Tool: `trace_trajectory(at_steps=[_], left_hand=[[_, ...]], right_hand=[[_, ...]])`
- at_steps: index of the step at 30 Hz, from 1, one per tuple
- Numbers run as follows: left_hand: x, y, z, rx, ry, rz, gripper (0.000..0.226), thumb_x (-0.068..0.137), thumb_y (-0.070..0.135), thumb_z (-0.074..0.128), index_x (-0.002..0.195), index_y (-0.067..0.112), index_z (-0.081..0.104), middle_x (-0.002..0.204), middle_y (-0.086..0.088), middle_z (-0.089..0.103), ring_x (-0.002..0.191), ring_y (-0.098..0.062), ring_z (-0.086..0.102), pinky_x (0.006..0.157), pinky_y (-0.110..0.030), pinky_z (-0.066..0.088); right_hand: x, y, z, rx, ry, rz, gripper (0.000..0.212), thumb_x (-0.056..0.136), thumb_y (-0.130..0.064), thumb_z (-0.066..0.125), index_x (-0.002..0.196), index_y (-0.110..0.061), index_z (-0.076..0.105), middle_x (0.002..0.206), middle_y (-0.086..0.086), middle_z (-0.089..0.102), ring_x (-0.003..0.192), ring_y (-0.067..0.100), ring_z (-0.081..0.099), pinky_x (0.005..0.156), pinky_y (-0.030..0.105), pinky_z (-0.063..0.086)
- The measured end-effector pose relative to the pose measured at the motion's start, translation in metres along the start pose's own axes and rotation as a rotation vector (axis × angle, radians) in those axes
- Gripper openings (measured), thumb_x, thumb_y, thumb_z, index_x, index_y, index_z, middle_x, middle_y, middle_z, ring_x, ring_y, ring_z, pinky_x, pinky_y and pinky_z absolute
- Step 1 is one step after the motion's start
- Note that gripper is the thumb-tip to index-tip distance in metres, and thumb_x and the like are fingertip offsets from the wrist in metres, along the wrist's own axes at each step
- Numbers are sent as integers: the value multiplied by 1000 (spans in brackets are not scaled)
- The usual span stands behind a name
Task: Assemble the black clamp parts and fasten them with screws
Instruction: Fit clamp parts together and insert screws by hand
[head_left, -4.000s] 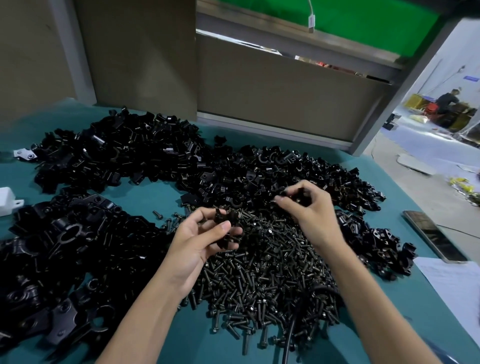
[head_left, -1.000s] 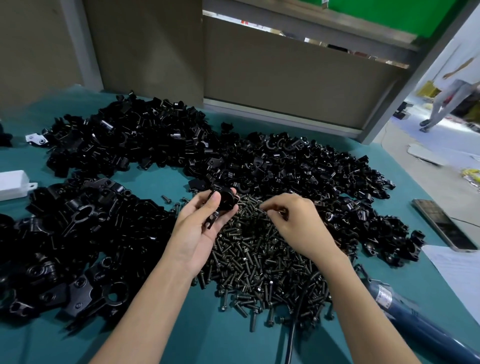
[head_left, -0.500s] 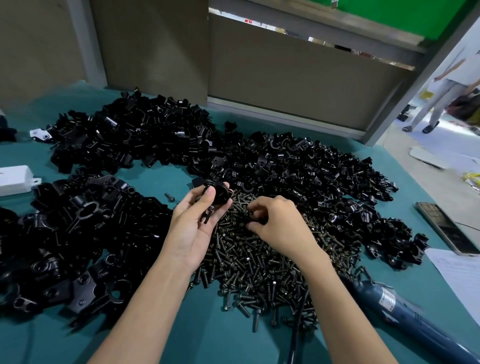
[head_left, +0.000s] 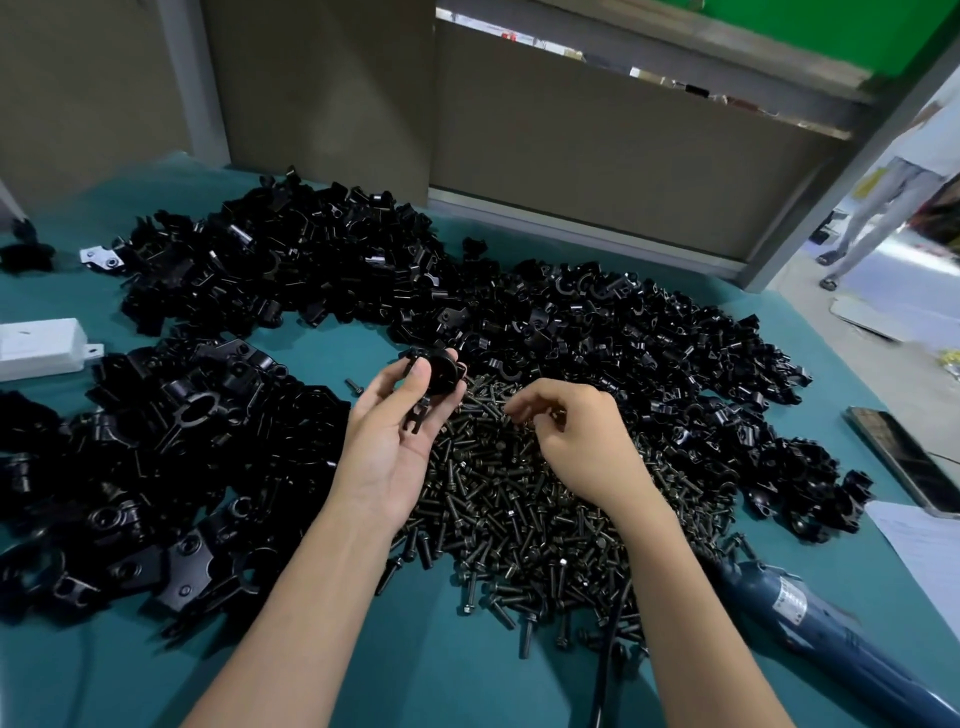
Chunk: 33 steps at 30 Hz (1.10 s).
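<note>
The left hand grips a black clamp part between thumb and fingertips, palm up, over the far-left edge of the screw pile. The part is glossy: a rounded body with a forked tab hanging toward the palm. Just to its right, the right hand curls its fingers down into the screws; whether they pinch one cannot be told. A screw would travel leftward to the part.

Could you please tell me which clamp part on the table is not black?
The pale bracket at the left tip of the far pile; the rest are black.
</note>
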<state>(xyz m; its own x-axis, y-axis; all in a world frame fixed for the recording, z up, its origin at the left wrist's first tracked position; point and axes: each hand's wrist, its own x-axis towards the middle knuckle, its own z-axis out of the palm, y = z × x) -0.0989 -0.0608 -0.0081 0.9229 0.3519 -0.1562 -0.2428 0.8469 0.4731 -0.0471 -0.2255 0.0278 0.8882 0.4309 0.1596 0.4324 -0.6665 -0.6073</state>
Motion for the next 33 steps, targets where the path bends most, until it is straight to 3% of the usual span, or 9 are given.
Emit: trace_trajectory(at_steps=[5, 11, 15, 17, 21, 28, 33], left_hand=[[2, 1, -3, -14, -21, 10, 30, 79, 10, 69, 106, 0, 60, 116, -21, 71, 113, -33, 68, 82, -35, 60], [3, 0, -4, -8, -32, 12, 27, 80, 10, 69, 104, 0, 61, 111, -19, 72, 113, -34, 68, 82, -35, 60], [4, -1, -4, 1, -28, 10, 29, 80, 11, 70, 105, 0, 61, 109, -18, 73, 111, -31, 69, 82, -34, 60], [3, -1, -4, 13, -31, 11, 29, 80, 12, 70, 105, 0, 62, 109, -17, 73, 109, -29, 70, 82, -34, 60], [2, -1, -5, 22, -38, 15, 34, 82, 13, 69, 112, 0, 59, 112, -18, 72, 113, -30, 68, 83, -33, 59], [0, -1, -2, 18, -11, 5, 33, 80, 12, 70, 109, 0, 60, 128, -26, 64, 122, -34, 62, 83, -34, 60], [1, 0, -4, 12, -26, 8, 32, 81, 12, 69, 109, -1, 60, 115, -20, 71, 119, -33, 65, 84, -34, 60]], right_hand=[[-6, -2, -5, -2, -56, -40, 39, 92, 4, 58, 89, -32, 72, 87, -14, 71, 84, 3, 65, 74, 19, 54], [-13, -3, 4, -45, -67, -46, 16, 91, -12, 69, 94, -28, 73, 85, -15, 68, 77, 7, 64, 70, 19, 52], [-14, -13, 18, -133, -28, -151, 16, 90, -23, 71, 105, -28, 74, 96, -15, 68, 98, 6, 56, 84, 23, 47], [-16, -18, 29, -270, -42, -196, 25, 90, -29, 70, 114, -26, 72, 104, -10, 63, 105, 12, 49, 84, 27, 43], [-17, -26, 42, -414, 24, -232, 20, 89, -20, 68, 109, -19, 72, 101, -4, 60, 101, 19, 48, 78, 29, 41], [-21, -25, 40, -348, 11, -192, 18, 96, -12, 54, 109, -15, 66, 103, -1, 62, 103, 20, 52, 80, 34, 48], [-21, -22, 40, -301, 64, -161, 18, 96, -14, 55, 110, -17, 66, 102, -3, 64, 94, 17, 57, 77, 34, 50]])
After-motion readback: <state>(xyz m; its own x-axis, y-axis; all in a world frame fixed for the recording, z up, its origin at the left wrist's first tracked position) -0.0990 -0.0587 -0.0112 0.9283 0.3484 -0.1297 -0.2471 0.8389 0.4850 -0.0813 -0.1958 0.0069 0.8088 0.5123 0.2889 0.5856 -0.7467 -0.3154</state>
